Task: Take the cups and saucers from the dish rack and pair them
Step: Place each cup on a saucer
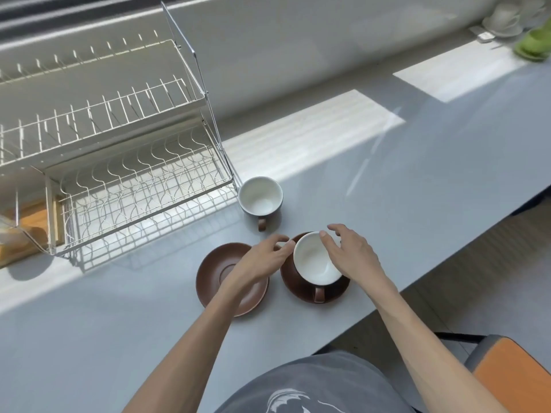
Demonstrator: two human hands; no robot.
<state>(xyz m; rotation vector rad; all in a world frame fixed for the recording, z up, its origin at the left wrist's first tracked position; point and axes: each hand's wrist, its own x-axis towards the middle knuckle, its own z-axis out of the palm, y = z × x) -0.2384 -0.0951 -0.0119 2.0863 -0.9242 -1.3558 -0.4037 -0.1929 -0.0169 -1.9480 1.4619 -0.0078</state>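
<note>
Two brown saucers lie side by side on the grey counter (387,186). The right saucer (293,286) carries a brown cup with a white inside (313,260), its handle pointing toward me. My right hand (348,251) curves over that cup's right rim with fingers apart and the thumb tip at the rim. Over the bare left saucer (208,272), my left hand (262,260) hovers open, its fingertips just short of the cup's left rim. A second matching cup (261,196) stands alone behind them, next to the white wire dish rack (119,162), whose shelves hold nothing.
A wooden board (26,231) leans at the rack's left end. White cups on saucers (504,20) and a green dish (533,44) stand far back right. The counter's edge runs diagonally on the right, with an orange-seated chair (512,380) below it.
</note>
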